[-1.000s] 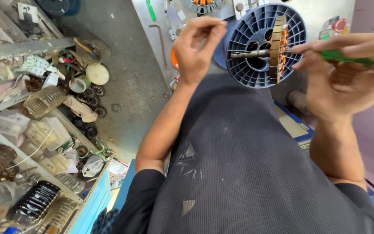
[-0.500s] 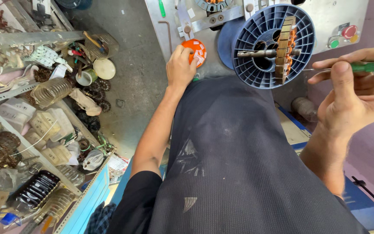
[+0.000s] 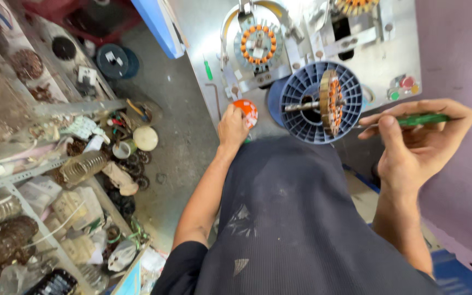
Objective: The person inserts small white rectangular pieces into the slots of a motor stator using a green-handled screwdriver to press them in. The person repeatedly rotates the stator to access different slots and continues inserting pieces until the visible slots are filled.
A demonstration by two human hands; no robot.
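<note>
Grey metal desk (image 3: 381,60) carries one blue spool (image 3: 301,117) and two orange-wound stators (image 3: 258,43). Left hand (image 3: 233,127) cups one orange knob (image 3: 246,112); right hand (image 3: 416,145) pinches one green-handled tool (image 3: 422,119).

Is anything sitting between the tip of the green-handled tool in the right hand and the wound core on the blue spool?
Nothing visible. The green-handled tool in the right hand has its tip just right of the wound core, with open space between.

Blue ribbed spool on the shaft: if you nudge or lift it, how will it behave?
The blue ribbed spool looks like stiff moulded plastic, so it should not flex. It sits on a horizontal shaft, so a push probably spins it. The copper-wound core in front likely adds weight. Off the shaft, its round rim may roll.
</note>
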